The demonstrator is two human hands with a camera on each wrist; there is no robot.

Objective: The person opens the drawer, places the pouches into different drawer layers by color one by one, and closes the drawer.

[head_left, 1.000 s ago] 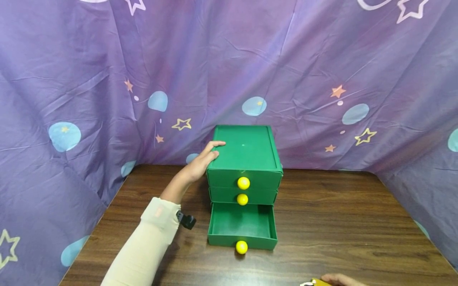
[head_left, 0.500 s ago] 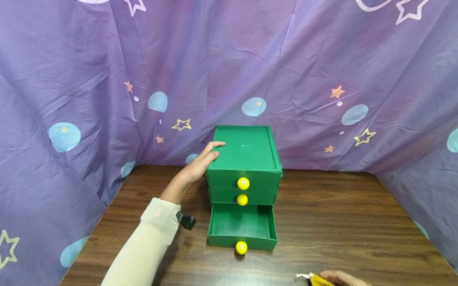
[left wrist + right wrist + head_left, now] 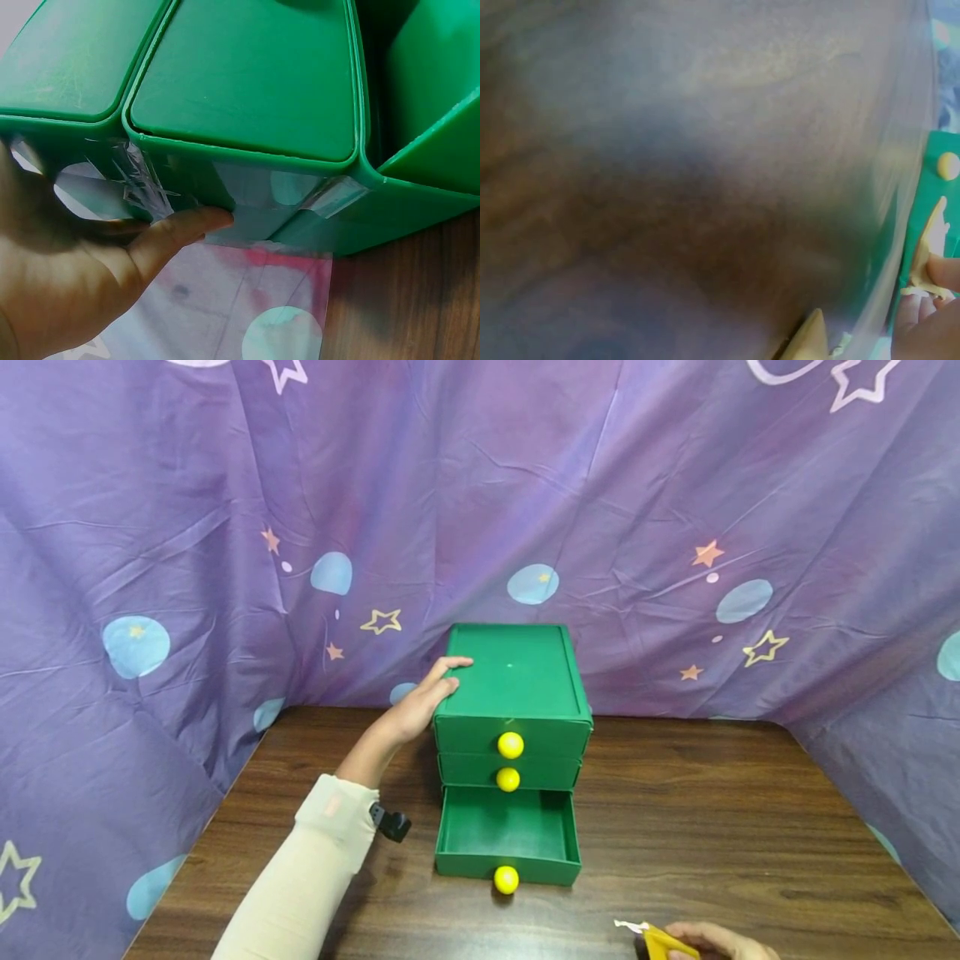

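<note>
A green drawer unit with yellow ball knobs stands on the table. Its two upper drawers are closed, while the bottom drawer is pulled out and bare inside. My left hand rests against the unit's left side, fingertips over the top edge; the left wrist view has the thumb laid along the taped side wall. At the bottom right of the head view, my right hand pinches a flat yellow item with a thin white strip at its end. Most of this hand is cut off by the frame.
The dark wooden table spreads out on both sides of the unit. Behind it hangs a purple cloth with stars and pale blue shapes. A black wrist camera sits at the left sleeve cuff.
My right hand has come slightly up into the head view with the yellow item, which shows more and is turned. The left hand and the drawer unit stay where they were.
</note>
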